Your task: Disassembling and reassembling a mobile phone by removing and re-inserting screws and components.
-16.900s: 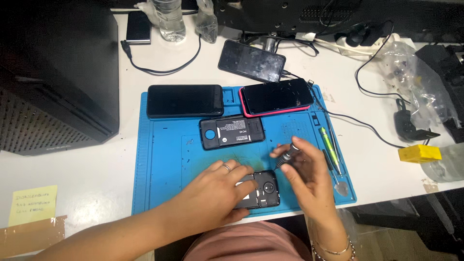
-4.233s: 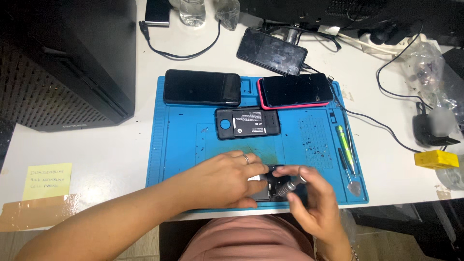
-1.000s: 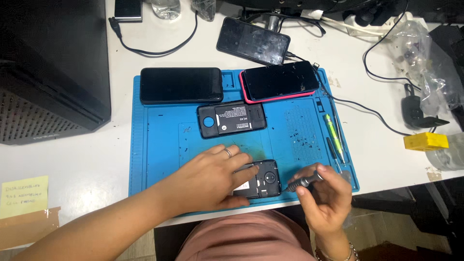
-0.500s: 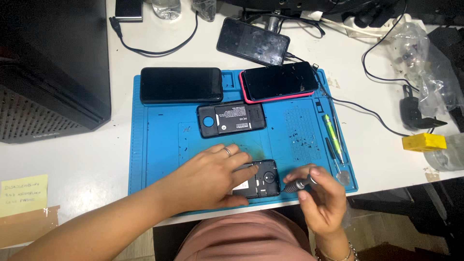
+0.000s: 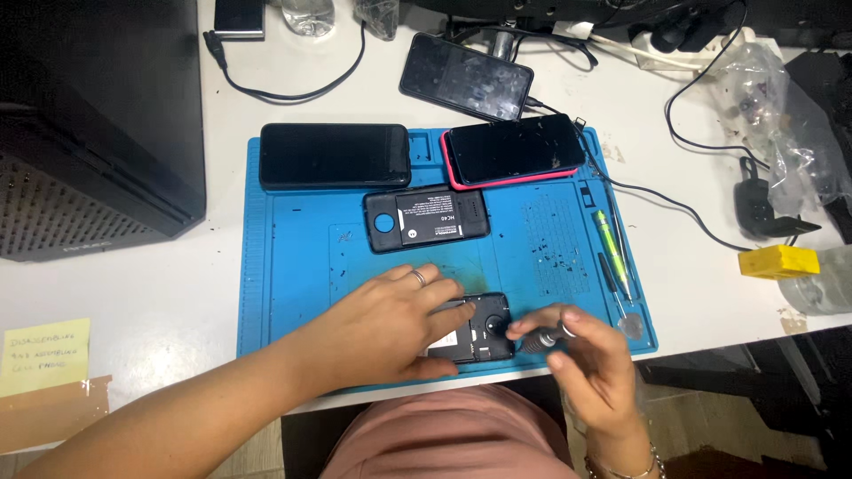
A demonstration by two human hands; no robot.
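Head view: small black phone [image 5: 469,329], back open, lies low middle of frame on blue mat [image 5: 293,257], long axis left-right. Left hand [image 5: 390,324] flat on its left half, pinning it. Right hand [image 5: 590,355] just right of phone, grip pinched round small screwdriver [image 5: 532,335], tip at phone's right edge. Other phones further up on bench [image 5: 133,284].

Bright, even light falls from overhead on the white table [image 5: 124,293], and the blue mat [image 5: 302,266] shows clear colour with only soft, short shadows under the left hand [image 5: 390,324] and the right hand [image 5: 595,364]. At twelve o'clock a dark phone [image 5: 466,77] catches pale smeared reflections. The black case [image 5: 89,124] at nine o'clock loses detail in shadow. Focus is fairly sharp centrally; the corners bend slightly, and the right hand is slightly soft.
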